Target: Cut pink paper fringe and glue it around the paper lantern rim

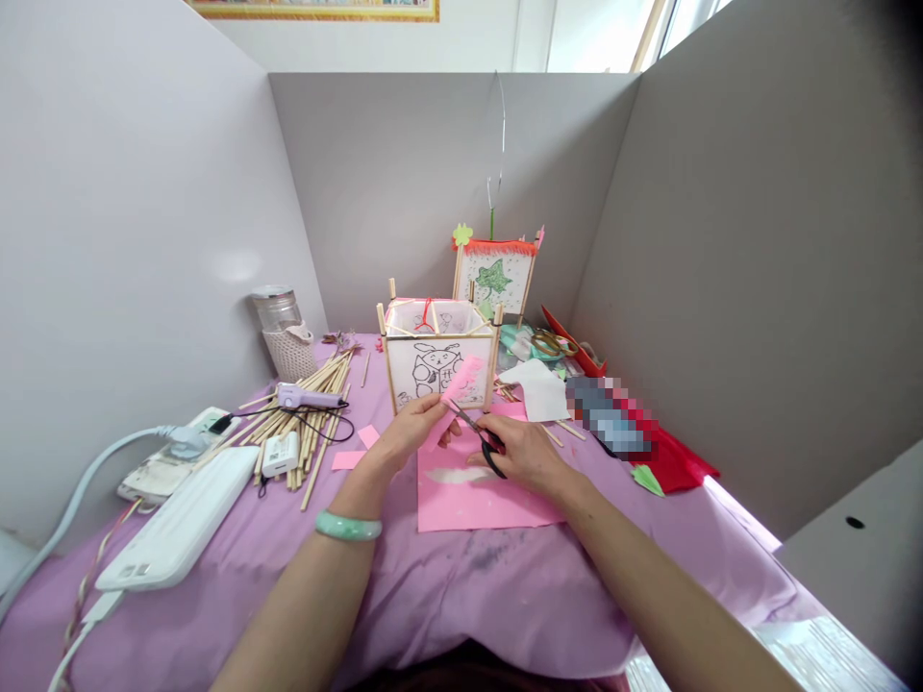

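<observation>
My left hand pinches a strip of pink paper whose far edge looks cut into a fringe. In my right hand is a pair of scissors with black handles, the blades reaching to the strip beside my left fingertips. Below both hands lies a larger sheet of pink paper with a white patch on it. Just behind stands a square lantern of sticks and white panels, with a rabbit-like drawing on its front and a red string on top.
A second lantern with a green leaf drawing stands at the back. Left are wooden sticks, a lidded jar, a lilac glue gun, a power bank and cables. Right are white paper, gold-handled scissors and red cloth. Grey panels surround the table.
</observation>
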The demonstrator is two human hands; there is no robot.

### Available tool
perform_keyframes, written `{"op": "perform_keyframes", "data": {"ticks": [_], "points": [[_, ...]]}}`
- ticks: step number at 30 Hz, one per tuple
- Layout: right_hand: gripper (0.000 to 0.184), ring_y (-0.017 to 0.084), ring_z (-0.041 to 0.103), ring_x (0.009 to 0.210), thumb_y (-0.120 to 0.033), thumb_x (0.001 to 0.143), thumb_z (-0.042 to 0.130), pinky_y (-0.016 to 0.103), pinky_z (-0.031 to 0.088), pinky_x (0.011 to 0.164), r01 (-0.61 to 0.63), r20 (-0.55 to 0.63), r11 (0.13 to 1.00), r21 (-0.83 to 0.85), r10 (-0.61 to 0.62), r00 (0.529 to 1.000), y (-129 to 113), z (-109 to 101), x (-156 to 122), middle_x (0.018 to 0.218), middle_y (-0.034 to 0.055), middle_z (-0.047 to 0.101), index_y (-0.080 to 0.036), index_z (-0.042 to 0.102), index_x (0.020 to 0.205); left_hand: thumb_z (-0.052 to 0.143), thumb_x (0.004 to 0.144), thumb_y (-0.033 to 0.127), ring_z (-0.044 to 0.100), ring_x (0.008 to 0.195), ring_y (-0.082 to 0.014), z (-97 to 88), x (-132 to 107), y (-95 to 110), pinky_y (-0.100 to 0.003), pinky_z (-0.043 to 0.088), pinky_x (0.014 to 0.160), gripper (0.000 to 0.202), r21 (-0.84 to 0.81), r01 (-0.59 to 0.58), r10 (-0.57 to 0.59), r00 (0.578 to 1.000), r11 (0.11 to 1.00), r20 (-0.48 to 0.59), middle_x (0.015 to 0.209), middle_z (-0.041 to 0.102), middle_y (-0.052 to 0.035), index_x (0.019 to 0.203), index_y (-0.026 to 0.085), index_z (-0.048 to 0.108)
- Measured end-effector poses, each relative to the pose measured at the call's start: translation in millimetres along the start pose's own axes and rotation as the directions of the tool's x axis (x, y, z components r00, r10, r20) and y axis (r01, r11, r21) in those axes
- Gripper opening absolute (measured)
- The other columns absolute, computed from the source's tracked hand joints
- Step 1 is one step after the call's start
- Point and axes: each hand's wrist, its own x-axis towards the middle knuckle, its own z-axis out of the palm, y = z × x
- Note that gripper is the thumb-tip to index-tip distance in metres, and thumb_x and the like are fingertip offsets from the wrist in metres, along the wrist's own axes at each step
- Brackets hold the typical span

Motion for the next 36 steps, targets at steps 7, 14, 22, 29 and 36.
{"op": "perform_keyframes", "data": {"ticks": [7, 14, 22, 29, 36], "points": [[0.034, 0.012, 0.056, 0.065, -0.049, 0.076, 0.064, 0.021, 0.03, 0.055, 0.002, 0.006, 1.0, -0.004, -0.002, 1.0, -1.4, 0.0, -0.1, 0.079, -0.0013, 0.064, -0.022, 0.06, 0.097, 0.053, 0.082, 0.038, 0.052, 0.051, -0.0107, 1.0, -0.7, 1.3, -0.026, 0.041, 0.055, 0.027, 0.009, 0.019, -0.019, 0.999, 1.0, 0.028, 0.066, 0.062, -0.0035, 0.082, 0.012, 0.057], [0.034, 0.011, 0.055, 0.065, -0.049, 0.077, 0.063, 0.021, 0.03, 0.055, 0.006, 0.023, 1.0, 0.023, -0.006, 1.0, -2.4, -1.1, 0.1, 0.078, -0.0013, 0.063, -0.021, 0.06, 0.097, 0.054, 0.081, 0.04, 0.051, 0.051, -0.0109, 1.0, 0.3, 0.5, -0.027, 0.041, 0.055, 0.028, -0.015, 0.015, -0.014, 0.999, 1.0, 0.043, 0.065, 0.062, -0.0038, 0.082, 0.012, 0.057], [0.034, 0.011, 0.052, 0.062, -0.051, 0.077, 0.062, 0.02, 0.031, 0.055, -0.008, 0.038, 0.999, 0.051, 0.006, 0.999, -4.6, -4.6, -0.6, 0.072, -0.0024, 0.059, -0.021, 0.06, 0.094, 0.055, 0.08, 0.04, 0.052, 0.051, -0.0111, 0.4, 0.7, -0.4, -0.027, 0.042, 0.055, 0.027, -0.031, 0.022, -0.021, 0.999, 0.999, 0.049, 0.065, 0.062, -0.003, 0.082, 0.013, 0.057], [0.035, 0.011, 0.053, 0.063, -0.051, 0.076, 0.062, 0.02, 0.03, 0.054, -0.013, 0.041, 0.999, 0.043, 0.011, 0.999, -6.4, -5.3, -0.4, 0.073, -0.0023, 0.06, -0.022, 0.06, 0.094, 0.055, 0.08, 0.04, 0.051, 0.051, -0.0111, 1.3, 0.0, 1.3, -0.027, 0.041, 0.056, 0.027, -0.019, 0.034, -0.033, 0.999, 0.999, 0.042, 0.065, 0.062, -0.0023, 0.082, 0.014, 0.057], [0.033, 0.012, 0.056, 0.063, -0.049, 0.078, 0.061, 0.021, 0.031, 0.055, -0.019, 0.054, 0.999, 0.028, 0.018, 0.998, -4.0, -3.1, 0.5, 0.077, -0.0012, 0.064, -0.022, 0.061, 0.097, 0.055, 0.08, 0.04, 0.052, 0.051, -0.0111, 1.5, -0.9, 2.2, -0.027, 0.041, 0.056, 0.027, -0.033, 0.034, -0.033, 0.999, 0.999, 0.039, 0.065, 0.063, -0.003, 0.08, 0.013, 0.057]]}}
